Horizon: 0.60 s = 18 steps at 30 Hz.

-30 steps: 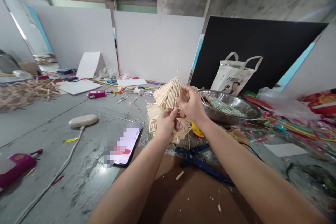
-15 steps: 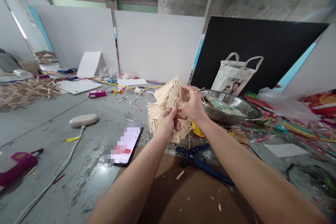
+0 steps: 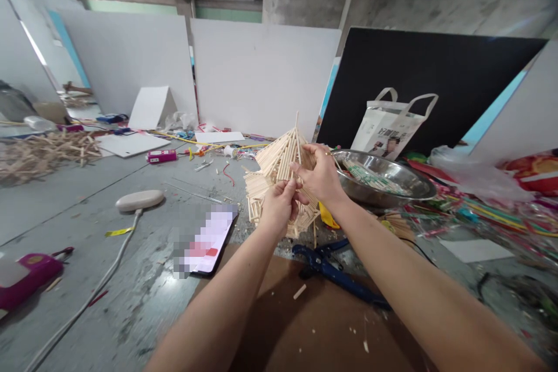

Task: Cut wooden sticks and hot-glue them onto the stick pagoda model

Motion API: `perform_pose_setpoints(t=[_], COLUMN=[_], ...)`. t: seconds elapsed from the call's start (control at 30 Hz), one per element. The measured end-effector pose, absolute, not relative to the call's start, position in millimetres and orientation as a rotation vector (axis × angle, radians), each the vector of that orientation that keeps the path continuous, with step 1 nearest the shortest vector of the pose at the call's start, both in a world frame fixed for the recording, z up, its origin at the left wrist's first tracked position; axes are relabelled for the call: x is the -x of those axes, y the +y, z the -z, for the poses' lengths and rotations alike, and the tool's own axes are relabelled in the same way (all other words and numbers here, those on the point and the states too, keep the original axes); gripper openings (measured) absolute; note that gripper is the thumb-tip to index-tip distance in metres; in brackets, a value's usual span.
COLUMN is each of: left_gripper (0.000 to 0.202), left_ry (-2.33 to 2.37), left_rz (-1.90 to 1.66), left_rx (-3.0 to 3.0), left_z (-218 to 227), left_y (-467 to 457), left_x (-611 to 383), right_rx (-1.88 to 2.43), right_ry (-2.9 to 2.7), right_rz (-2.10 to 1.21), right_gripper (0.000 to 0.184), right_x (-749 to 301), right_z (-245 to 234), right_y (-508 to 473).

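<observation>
A small model building of pale wooden sticks (image 3: 275, 154) stands in front of me, with a pointed, many-sided roof and a stick jutting up at its peak. At the roof's lower front edge, my left hand (image 3: 279, 204) is closed in a pinch on a wooden stick, whose end is mostly hidden by the fingers. My right hand (image 3: 323, 177) is curved around the right side of the roof, thumb in front and fingers against the slope. Its thumb is just above the left fingertips. Both hands cover part of the model's lower wall.
Below the model lie blue-handled cutters (image 3: 335, 273) on a brown board (image 3: 279, 314). A phone (image 3: 213, 238) is at left, near a white corded device (image 3: 139, 200). At right stands a metal basin (image 3: 418, 186) holding sticks. Loose sticks (image 3: 47, 154) are heaped far left.
Both hands stay almost where they were on the model, with only a tiny shift of the left fingers. The model itself has not visibly moved.
</observation>
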<state>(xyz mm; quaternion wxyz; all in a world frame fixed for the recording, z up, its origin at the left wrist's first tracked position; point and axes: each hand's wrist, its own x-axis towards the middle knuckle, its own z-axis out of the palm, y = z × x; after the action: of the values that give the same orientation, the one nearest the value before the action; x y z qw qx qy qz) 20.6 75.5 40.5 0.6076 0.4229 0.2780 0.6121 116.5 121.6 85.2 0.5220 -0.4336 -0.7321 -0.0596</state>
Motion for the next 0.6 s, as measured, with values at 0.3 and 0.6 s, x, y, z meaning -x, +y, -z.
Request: perform_pose_setpoints(t=[0.3,0.6], left_gripper=[0.024,0.020], left_ry=[0.593,0.554], left_rz=[-1.436,-1.492], left_rx=[-0.894,-0.774], left_z=[-42.3,-39.7], left_y=[73.8,68.9], left_x=[-20.5,-24.1], right_rx=[1.046,1.039], right_ry=[-1.761,-1.754], right_rz=[0.153,0.158], right_gripper=[0.037,0.036], right_x=[-116.8,-117.1], right_z=[-86.0,-84.6], right_y=[120.9,122.5])
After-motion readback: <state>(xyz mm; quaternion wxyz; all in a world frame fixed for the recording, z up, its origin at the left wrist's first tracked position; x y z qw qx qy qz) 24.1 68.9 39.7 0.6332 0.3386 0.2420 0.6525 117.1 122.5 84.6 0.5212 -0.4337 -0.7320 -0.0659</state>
